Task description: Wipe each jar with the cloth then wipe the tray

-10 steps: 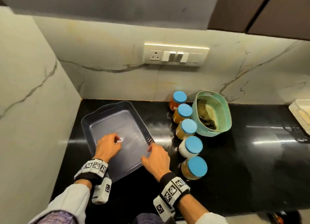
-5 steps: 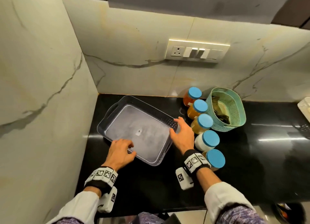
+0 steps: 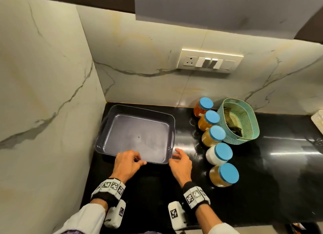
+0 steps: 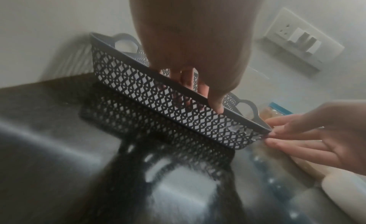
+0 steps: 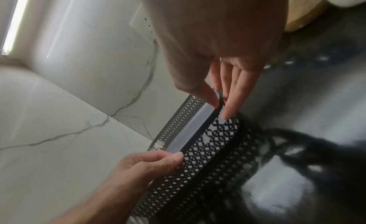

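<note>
The tray now sits squared into the corner of the surface, no longer angled as a moment ago. The left hand pinches its near rim; the right hand pinches the near right corner. One tray, five blue-lidded jars in a row beside it, one basket holding what looks like the cloth. Wiping appears finished.

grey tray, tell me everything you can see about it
The grey rectangular plastic tray sits flat and empty on the black glossy counter, in the corner by the marble walls. It has a solid, dull floor, lattice-perforated sides, a smooth rim and cut-out handles at both short ends. The left hand pinches its near rim; the right hand holds the near right corner.
</note>
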Demonstrator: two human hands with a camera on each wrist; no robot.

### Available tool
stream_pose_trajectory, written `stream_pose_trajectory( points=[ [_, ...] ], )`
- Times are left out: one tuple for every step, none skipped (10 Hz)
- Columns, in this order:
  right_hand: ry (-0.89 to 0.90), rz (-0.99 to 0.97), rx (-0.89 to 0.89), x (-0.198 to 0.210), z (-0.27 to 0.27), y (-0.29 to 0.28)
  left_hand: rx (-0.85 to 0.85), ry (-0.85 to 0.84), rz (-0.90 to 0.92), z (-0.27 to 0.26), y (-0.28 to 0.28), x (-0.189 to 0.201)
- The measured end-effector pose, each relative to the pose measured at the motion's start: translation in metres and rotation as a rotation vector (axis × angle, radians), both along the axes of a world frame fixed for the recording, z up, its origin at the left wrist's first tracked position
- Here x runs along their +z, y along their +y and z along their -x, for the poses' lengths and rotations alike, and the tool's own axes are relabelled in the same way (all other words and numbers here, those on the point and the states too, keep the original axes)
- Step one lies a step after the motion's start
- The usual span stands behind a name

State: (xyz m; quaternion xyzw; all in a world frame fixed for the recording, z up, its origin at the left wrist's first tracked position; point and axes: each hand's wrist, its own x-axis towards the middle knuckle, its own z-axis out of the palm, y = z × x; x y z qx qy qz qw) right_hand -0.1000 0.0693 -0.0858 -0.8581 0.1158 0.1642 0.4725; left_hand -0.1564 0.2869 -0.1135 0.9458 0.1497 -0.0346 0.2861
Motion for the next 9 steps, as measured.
stream_pose_trajectory(
  points=[
    [0.020,-0.082,0.022,-0.012,-0.018,0.023,0.101,-0.075,0.086,-0.007,0.008,-0.003],
    [-0.053,-0.060,-0.046,-0.012,-0.033,0.043,0.136,-0.174,0.095,-0.013,0.024,-0.005],
    [-0.086,-0.036,-0.038,0.003,-0.046,0.056,0.208,-0.265,0.088,-0.020,0.044,-0.007],
    [-0.089,-0.010,-0.014,0.008,-0.060,0.059,0.278,-0.261,0.119,-0.032,0.056,-0.005],
    [-0.075,0.032,0.006,0.013,-0.069,0.060,0.335,-0.227,0.157,-0.041,0.053,-0.002],
    [-0.052,0.037,0.063,0.012,-0.072,0.052,0.363,-0.216,0.125,-0.041,0.045,-0.001],
    [-0.051,0.020,0.092,0.014,-0.068,0.035,0.353,-0.272,0.045,-0.034,0.034,0.003],
    [-0.096,-0.013,0.058,0.007,-0.065,0.002,0.261,-0.350,-0.023,-0.035,0.003,0.011],
    [-0.156,-0.018,0.000,0.006,-0.068,-0.041,0.157,-0.442,0.026,-0.049,-0.037,0.018]
  ],
)
